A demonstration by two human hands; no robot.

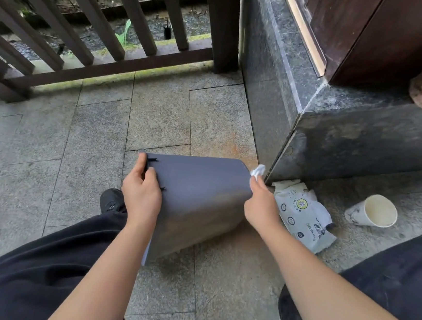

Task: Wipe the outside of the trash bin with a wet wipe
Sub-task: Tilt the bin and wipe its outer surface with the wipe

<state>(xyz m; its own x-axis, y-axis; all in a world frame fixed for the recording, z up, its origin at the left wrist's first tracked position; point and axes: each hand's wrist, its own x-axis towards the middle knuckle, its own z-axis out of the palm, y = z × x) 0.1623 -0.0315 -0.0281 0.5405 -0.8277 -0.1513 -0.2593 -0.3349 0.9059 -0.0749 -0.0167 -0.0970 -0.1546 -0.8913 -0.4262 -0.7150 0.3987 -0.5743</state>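
Hands on tipped trash bin (pixel 197 196) — left hand (pixel 140 194) grips its rim, right hand (pixel 261 206) pinches wet wipe (pixel 257 170).

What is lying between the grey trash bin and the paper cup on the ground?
In the head view, a white wet-wipe pack lies on the stone floor between the trash bin and the paper cup.

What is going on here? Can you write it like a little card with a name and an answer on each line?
place: stone-tiled floor by a wooden railing
bin: grey trash bin, tipped on its side
left hand: left hand grips the bin's rim
right hand: right hand holds a white wet wipe at the bin's far right edge
nearby: wipes pack and paper cup on the floor to the right
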